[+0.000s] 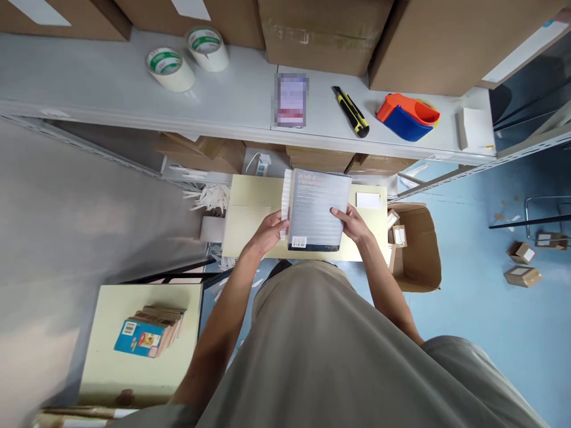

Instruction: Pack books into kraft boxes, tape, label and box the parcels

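A grey book (317,208), its barcode near the lower left corner, is held up in front of me over a pale yellow table (245,196). My left hand (269,233) is closed at its left side, where a white ridged strip (285,199) sticks out along the edge. I cannot tell whether this strip belongs to the book. My right hand (354,223) grips the right edge, thumb on the cover and the other fingers mostly hidden behind. To the right of the book, a small white pad (368,200) lies on the table.
On the grey shelf (241,95) are tape rolls (172,70), a yellow-black utility knife (351,112) and an orange-blue tape dispenser (407,117). An open carton (422,249) holding small boxes stands right of the table. Stacked books (149,330) lie on a lower-left table.
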Tool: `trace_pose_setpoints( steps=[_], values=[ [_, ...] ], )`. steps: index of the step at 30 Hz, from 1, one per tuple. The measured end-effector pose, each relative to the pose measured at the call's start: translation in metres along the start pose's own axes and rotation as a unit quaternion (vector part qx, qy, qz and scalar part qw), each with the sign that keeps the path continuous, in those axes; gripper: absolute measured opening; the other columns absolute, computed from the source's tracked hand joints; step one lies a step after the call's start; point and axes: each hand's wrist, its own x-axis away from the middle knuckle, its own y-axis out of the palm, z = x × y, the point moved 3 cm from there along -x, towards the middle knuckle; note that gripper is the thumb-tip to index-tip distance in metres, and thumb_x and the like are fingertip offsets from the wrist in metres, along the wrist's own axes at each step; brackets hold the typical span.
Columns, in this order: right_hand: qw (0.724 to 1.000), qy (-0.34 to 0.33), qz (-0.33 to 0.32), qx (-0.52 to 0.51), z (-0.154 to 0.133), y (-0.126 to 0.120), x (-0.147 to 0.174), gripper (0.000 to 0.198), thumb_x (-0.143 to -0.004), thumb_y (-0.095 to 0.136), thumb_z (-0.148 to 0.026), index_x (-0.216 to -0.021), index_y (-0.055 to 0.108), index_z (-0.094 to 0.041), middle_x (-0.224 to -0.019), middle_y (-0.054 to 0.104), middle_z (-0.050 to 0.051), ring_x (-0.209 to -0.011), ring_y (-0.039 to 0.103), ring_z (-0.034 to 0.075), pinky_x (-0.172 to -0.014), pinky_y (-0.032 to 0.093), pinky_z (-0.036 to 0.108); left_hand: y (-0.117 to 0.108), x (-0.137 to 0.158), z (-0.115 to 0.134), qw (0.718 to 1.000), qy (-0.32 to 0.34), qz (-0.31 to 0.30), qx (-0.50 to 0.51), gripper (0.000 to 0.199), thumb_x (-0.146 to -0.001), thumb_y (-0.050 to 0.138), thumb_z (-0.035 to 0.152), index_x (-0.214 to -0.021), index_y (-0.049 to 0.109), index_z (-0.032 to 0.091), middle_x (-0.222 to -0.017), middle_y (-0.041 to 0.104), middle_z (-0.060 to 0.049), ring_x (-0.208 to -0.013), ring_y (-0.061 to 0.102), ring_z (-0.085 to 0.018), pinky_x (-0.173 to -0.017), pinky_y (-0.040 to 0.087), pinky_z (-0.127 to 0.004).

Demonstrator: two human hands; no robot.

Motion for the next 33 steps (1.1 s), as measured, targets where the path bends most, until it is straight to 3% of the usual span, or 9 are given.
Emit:
trace_pose_setpoints(
  steps=[7, 11, 14, 17, 19, 22, 27, 29, 33],
  values=[
    [0.991, 0.005, 0.114, 0.067, 0.041, -0.004, -0.010, 0.084, -0.070, 0.098, -0.074, -0.135, 0.076, -0.025, -0.149, 0.078, 0.015, -0.148, 0.066, 0.041, -0.130, 0.050, 0.061, 0.010, 0.000, -0.005, 0.980, 0.019, 0.113, -0.160, 0.049, -0.080, 0.092, 0.062, -0.096, 0.081, 0.017, -0.087, 0.078, -0.004, -0.086, 0.069, -0.023, -0.082, 0.052, -0.032],
    [0.988, 0.027, 0.123, 0.094, 0.065, 0.023, -0.010, 0.101, -0.073, 0.093, -0.081, -0.153, 0.067, -0.026, -0.166, 0.064, 0.020, -0.164, 0.051, 0.040, -0.132, 0.045, 0.059, 0.030, 0.001, -0.009, 0.888, 0.023, 0.135, -0.438, 0.021, -0.098, 0.077, 0.037, -0.106, 0.083, 0.020, -0.083, 0.078, -0.006, -0.082, 0.074, -0.027, -0.080, 0.050, -0.035],
    [0.993, 0.046, 0.055, 0.096, 0.078, 0.053, -0.006, 0.073, -0.084, 0.083, -0.083, -0.126, 0.075, -0.024, -0.130, 0.079, 0.013, -0.132, 0.071, 0.033, -0.113, 0.060, 0.049, 0.057, 0.003, -0.016, 0.799, -0.011, 0.097, -0.594, 0.032, -0.102, 0.070, 0.021, -0.132, 0.083, 0.021, -0.099, 0.086, -0.013, -0.095, 0.082, -0.035, -0.088, 0.055, -0.039],
    [0.989, 0.027, 0.085, 0.120, 0.083, 0.061, -0.003, 0.062, -0.090, 0.074, -0.086, -0.091, 0.067, -0.024, -0.091, 0.074, 0.004, -0.098, 0.072, 0.026, -0.092, 0.063, 0.040, 0.078, 0.007, -0.021, 0.772, -0.014, 0.071, -0.631, 0.048, -0.105, 0.066, 0.021, -0.152, 0.073, 0.020, -0.126, 0.086, -0.018, -0.113, 0.083, -0.038, -0.097, 0.059, -0.043],
    [0.989, 0.015, 0.103, 0.108, 0.083, 0.053, -0.002, 0.065, -0.091, 0.071, -0.089, -0.086, 0.065, -0.025, -0.086, 0.072, 0.004, -0.097, 0.071, 0.026, -0.090, 0.063, 0.039, 0.081, 0.010, -0.023, 0.800, -0.001, 0.057, -0.597, 0.062, -0.104, 0.071, 0.030, -0.164, 0.064, 0.021, -0.143, 0.081, -0.018, -0.123, 0.081, -0.040, -0.106, 0.060, -0.045],
    [0.995, 0.010, 0.077, 0.058, 0.076, 0.034, -0.002, 0.067, -0.088, 0.073, -0.091, -0.103, 0.075, -0.025, -0.102, 0.082, 0.006, -0.116, 0.075, 0.030, -0.106, 0.063, 0.045, 0.065, 0.012, -0.020, 0.887, 0.015, 0.037, -0.461, 0.076, -0.102, 0.075, 0.042, -0.173, 0.054, 0.023, -0.163, 0.069, -0.016, -0.142, 0.073, -0.040, -0.118, 0.059, -0.047],
    [0.996, 0.073, 0.001, -0.043, 0.057, 0.016, 0.002, 0.067, -0.093, 0.072, -0.086, -0.125, 0.080, -0.027, -0.125, 0.086, 0.008, -0.140, 0.072, 0.033, -0.122, 0.060, 0.052, 0.001, 0.015, 0.008, 0.943, 0.079, 0.201, -0.254, 0.096, -0.094, 0.085, 0.064, -0.175, 0.048, 0.029, -0.189, 0.038, -0.013, -0.176, 0.033, -0.039, -0.142, 0.034, -0.054],
    [0.993, 0.091, -0.011, -0.077, 0.050, 0.016, 0.005, 0.068, -0.096, 0.068, -0.085, -0.131, 0.080, -0.028, -0.128, 0.086, 0.008, -0.145, 0.071, 0.034, -0.122, 0.062, 0.052, -0.017, 0.018, 0.016, 0.968, 0.049, 0.202, -0.138, 0.098, -0.090, 0.083, 0.076, -0.170, 0.053, 0.029, -0.183, 0.047, -0.015, -0.173, 0.040, -0.040, -0.138, 0.040, -0.057],
    [0.986, 0.109, -0.022, -0.122, 0.045, 0.021, 0.010, 0.062, -0.103, 0.062, -0.080, -0.137, 0.079, -0.031, -0.131, 0.086, 0.006, -0.146, 0.071, 0.032, -0.118, 0.065, 0.050, -0.013, 0.028, 0.025, 0.995, -0.012, 0.086, 0.053, 0.104, -0.081, 0.070, 0.101, -0.149, 0.073, 0.022, -0.154, 0.074, -0.020, -0.152, 0.063, -0.047, -0.119, 0.058, -0.059]
  ],
)
